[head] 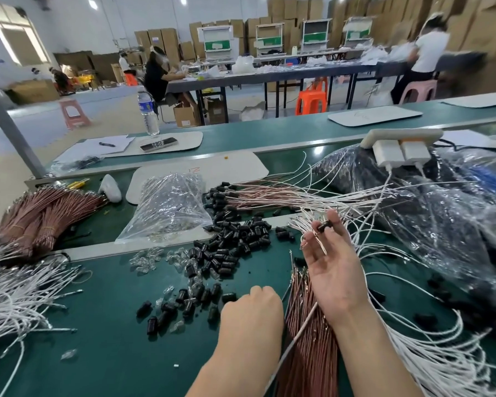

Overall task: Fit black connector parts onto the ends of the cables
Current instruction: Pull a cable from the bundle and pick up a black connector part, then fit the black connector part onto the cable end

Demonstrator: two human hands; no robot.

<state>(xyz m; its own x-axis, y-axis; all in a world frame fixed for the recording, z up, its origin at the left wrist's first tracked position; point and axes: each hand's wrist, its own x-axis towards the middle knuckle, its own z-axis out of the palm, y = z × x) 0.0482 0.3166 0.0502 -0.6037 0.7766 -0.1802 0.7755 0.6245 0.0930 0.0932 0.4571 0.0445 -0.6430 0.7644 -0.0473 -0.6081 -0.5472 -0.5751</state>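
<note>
Pinches a black connector part (324,227) between thumb and fingertips of the palm-up right grip (334,270), above the copper cable bundle (307,353) on the green table (112,325), and curls the left grip (252,308) knuckles-up beside the loose black parts (229,245), its contents hidden, possibly nothing.

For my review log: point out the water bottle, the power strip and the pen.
water bottle (147,106): head view, on its label.
power strip (390,135): head view, on its white body.
pen (107,144): head view, mid-barrel.

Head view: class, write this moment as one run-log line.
right hand pinches black connector | left hand curled beside loose connectors | copper cables between forearms
</note>
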